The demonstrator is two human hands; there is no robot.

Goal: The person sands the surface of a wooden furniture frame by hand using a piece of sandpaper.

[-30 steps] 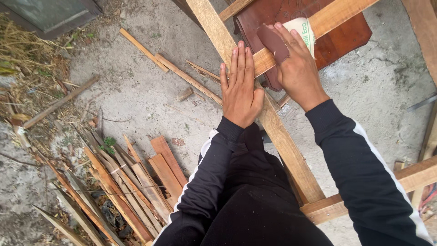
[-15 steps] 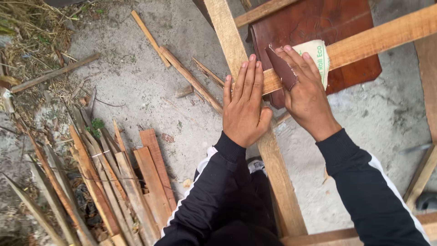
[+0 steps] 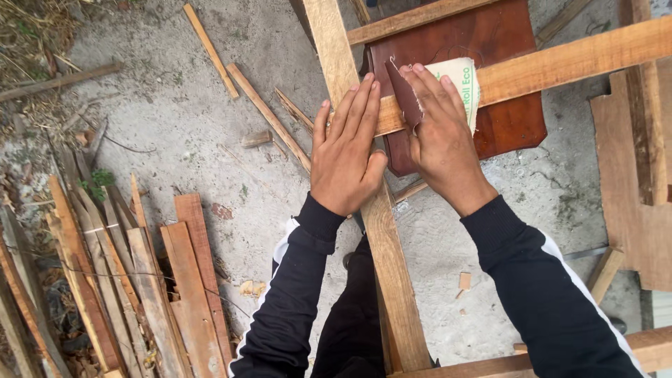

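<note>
sanding the cross rail | my right hand presses the sandpaper sheet flat on the rail, fingers together over it | my left hand lies spread just beside, on the joint with the long beam | I should press evenly along the grain

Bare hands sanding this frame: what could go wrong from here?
1. The left hand lies flat on raw rail right beside the sandpaper; a slip of the right hand could scrape its fingers.
2. Bare palms on rough wood may pick up splinters.
3. Loose offcuts crowd the ground nearby, a possible tripping hazard.
</note>
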